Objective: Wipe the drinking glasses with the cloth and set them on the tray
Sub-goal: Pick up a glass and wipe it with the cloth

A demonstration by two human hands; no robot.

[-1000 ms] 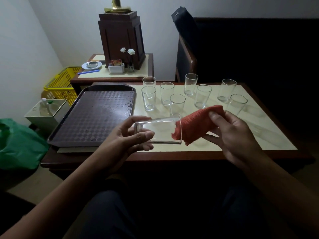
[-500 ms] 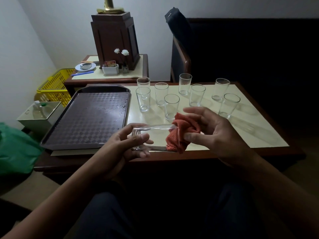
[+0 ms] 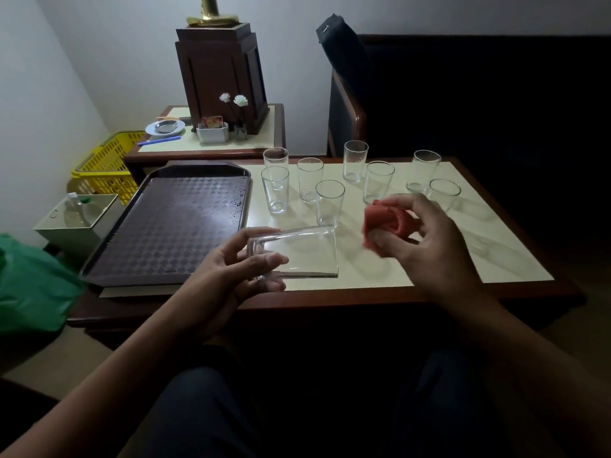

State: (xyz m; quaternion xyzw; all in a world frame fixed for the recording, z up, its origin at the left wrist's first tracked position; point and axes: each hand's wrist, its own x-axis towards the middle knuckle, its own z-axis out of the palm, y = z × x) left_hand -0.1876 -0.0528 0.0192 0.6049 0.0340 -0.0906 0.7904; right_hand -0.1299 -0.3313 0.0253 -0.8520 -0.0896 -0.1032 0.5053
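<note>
My left hand (image 3: 231, 276) grips a clear drinking glass (image 3: 297, 252) by its base, held sideways above the table's front edge with its mouth pointing right. My right hand (image 3: 426, 246) holds a bunched red cloth (image 3: 386, 219) a short way to the right of the glass mouth, apart from it. Several more clear glasses (image 3: 330, 203) stand upright on the cream tabletop (image 3: 496, 252) behind my hands. A dark brown tray (image 3: 172, 226) lies on the left part of the table with nothing standing on it; a few water drops show near its right side.
A side table (image 3: 277, 127) behind holds a dark wooden lamp base (image 3: 221, 74), a saucer, a small white holder and two white flowers. A yellow basket (image 3: 105, 166), a pale box (image 3: 76, 219) and a green bag (image 3: 29, 285) sit left of the table. A dark sofa (image 3: 463, 94) stands at the back right.
The cloth was pushed into the glass mouth; now my right hand has pulled it out and moved right, away from the glass. My left hand still holds the glass sideways.
</note>
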